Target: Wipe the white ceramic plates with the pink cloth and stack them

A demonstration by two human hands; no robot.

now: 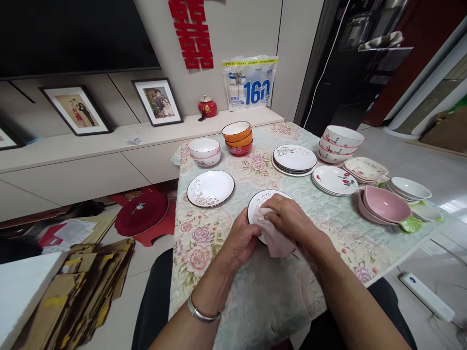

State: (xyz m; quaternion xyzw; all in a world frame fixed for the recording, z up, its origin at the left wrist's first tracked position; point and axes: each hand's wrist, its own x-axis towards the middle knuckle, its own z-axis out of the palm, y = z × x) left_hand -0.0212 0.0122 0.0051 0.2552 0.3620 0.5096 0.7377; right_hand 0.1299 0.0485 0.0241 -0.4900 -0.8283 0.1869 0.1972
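A white plate with a dark rim and brown floral print (258, 199) is held near the table's front edge. My left hand (241, 238) grips it by its left side, fingers hidden beneath. In my right hand (288, 216) is a pale pink cloth (275, 238), pressed against the plate's face and hanging down over its lower part. Left of my hands lies a similar plate (210, 188) on the floral tablecloth (199, 238). Beyond them, to the right, sits a stack of matching plates (295, 158).
White bowls (204, 148) and orange and red bowls (237, 136) stand at the back left. To the right are flowered plates (334, 181), tall bowls (341, 141), square dishes (366, 168), pink bowls (386, 204) and small white bowls (410, 188). A red stool (142, 211) stands left of the table.
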